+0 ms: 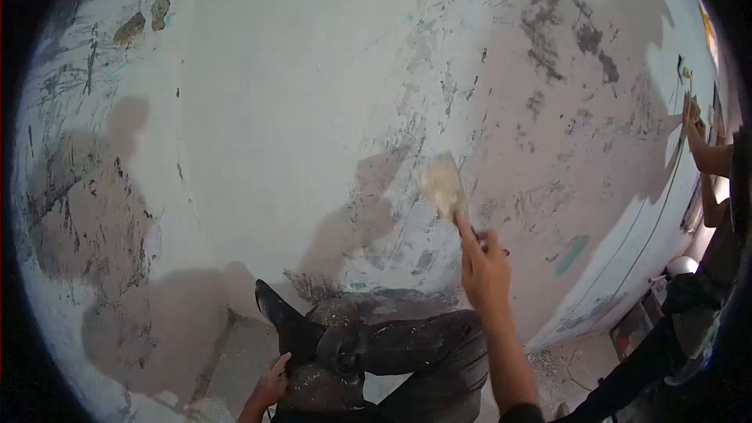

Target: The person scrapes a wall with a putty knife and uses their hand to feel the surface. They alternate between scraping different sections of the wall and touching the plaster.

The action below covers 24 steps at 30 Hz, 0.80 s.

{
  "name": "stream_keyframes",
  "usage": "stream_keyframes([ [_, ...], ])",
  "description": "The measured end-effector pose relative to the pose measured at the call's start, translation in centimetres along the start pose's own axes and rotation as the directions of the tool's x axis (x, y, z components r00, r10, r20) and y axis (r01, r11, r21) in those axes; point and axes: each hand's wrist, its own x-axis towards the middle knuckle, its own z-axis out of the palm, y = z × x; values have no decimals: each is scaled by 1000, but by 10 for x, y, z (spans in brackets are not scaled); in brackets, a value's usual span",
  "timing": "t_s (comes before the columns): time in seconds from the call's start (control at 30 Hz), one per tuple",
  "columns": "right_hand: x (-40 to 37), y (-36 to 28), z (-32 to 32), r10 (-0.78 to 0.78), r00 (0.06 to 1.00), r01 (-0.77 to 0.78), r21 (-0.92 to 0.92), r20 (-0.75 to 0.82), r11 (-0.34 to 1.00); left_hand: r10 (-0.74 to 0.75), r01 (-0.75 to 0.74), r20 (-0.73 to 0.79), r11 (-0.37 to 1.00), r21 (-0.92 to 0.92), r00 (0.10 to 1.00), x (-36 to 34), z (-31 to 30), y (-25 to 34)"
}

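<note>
My right hand (487,274) is wrapped round the handle of a putty knife (444,186). Its broad pale blade, slightly blurred, lies against or close over the patchy wall (266,94), right at a band of dark scrape marks. Low in the view, my left hand (269,386) is beside my bent leg, its fingers curled with one pointing up along the trousers. I cannot tell what, if anything, that hand holds.
At the right edge another person (709,266) stands with arms raised to the wall. Dust and crumbs lie on the floor (568,364) near a box-like object (633,327). Dark patches (544,23) mark the upper wall; two holes (160,12) show at the upper left.
</note>
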Motion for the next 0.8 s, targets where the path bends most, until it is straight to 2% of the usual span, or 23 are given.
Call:
stream_keyframes([
  [0.2,70,3,-13,-150,989,148,-184,1,972,2,-3,33,1000,8,999,0,-6,15],
  [0.3,85,-2,-20,-116,991,129,-221,69,967,56,-57,11,998,40,998,1,-3,3],
  [0.43,92,-8,-26,-131,987,150,-243,93,958,54,-55,22,998,42,998,2,-4,7],
  [0.53,91,-12,-26,-126,986,150,-239,113,959,107,-107,11,993,47,994,-1,-2,4],
  [0.6,94,-13,-26,-134,988,149,-226,83,963,-34,33,28,999,34,999,-2,-3,12],
  [0.63,95,-13,-28,-127,989,142,-229,81,963,-32,30,33,999,39,999,-1,-3,13],
  [0.73,98,-19,-31,-141,989,147,-197,48,969,45,-45,0,997,67,999,0,-6,10],
  [0.8,95,-18,-34,-88,987,118,-231,137,966,127,-125,-20,989,76,992,-1,-3,5],
])
